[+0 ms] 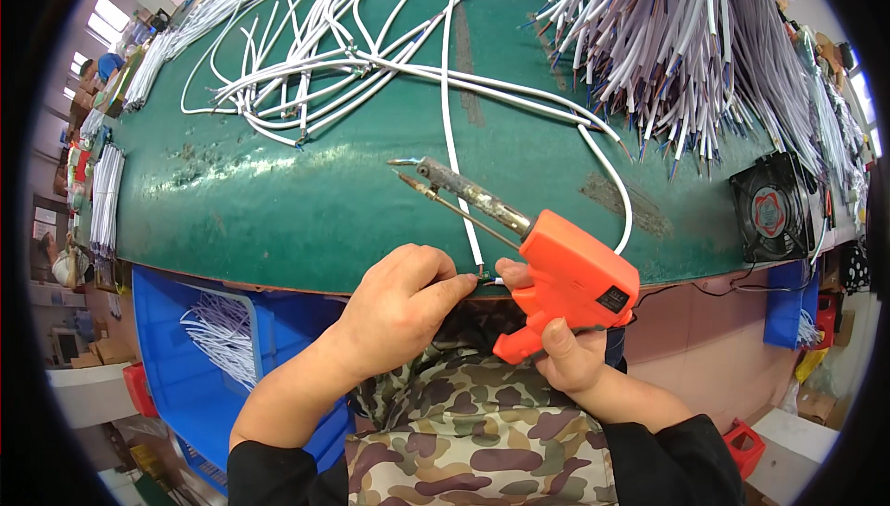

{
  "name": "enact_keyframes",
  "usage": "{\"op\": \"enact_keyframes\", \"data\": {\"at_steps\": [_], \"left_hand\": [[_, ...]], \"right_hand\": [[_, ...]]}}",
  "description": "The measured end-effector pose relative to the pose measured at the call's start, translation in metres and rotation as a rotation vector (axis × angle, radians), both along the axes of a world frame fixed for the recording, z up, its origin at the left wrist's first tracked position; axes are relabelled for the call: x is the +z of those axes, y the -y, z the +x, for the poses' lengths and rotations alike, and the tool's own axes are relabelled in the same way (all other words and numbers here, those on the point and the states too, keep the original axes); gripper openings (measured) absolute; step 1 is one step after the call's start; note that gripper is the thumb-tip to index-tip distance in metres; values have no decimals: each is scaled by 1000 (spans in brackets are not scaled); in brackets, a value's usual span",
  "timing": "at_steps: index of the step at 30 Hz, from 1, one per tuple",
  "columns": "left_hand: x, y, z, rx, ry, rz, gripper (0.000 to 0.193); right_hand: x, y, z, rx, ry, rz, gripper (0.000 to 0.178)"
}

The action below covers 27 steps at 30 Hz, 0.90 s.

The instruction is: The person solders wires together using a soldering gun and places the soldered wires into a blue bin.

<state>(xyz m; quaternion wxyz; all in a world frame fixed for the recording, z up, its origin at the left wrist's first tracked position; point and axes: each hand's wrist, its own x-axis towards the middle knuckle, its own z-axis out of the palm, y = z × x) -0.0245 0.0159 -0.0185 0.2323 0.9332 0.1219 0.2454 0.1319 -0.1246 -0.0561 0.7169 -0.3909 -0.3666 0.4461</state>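
My right hand is wrapped round an orange soldering gun, with its metal barrel and tip pointing up and to the left over the table. The tip is apart from the cables. My left hand is closed in a pinch at the table's near edge, on what looks like a small green board, mostly hidden by the fingertips. A white cable runs down from the far side and ends at this board. Another white cable curves behind the gun, and a short white end shows beside my right fingers.
Loose white cables lie tangled on the green table. A thick bundle of cables with stripped ends is piled at the far right. A black fan stands by the right edge. Below the table's left is a blue bin holding cables.
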Motion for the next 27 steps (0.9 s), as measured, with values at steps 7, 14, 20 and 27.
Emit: {"op": "enact_keyframes", "data": {"at_steps": [7, 14, 20, 27], "left_hand": [[0, 3, 1, -17, -45, 33, 18], [4, 3, 7, -16, -49, 80, 28], [11, 4, 8, -49, -120, 121, 22], [15, 7, 13, -39, -170, 161, 16]], "right_hand": [[2, 1, 7, 90, 54, -31, 62], [15, 46, 26, -2, -23, -114, 61], [19, 107, 54, 2, 721, -135, 62], [5, 112, 47, -97, 888, 110, 67]]}}
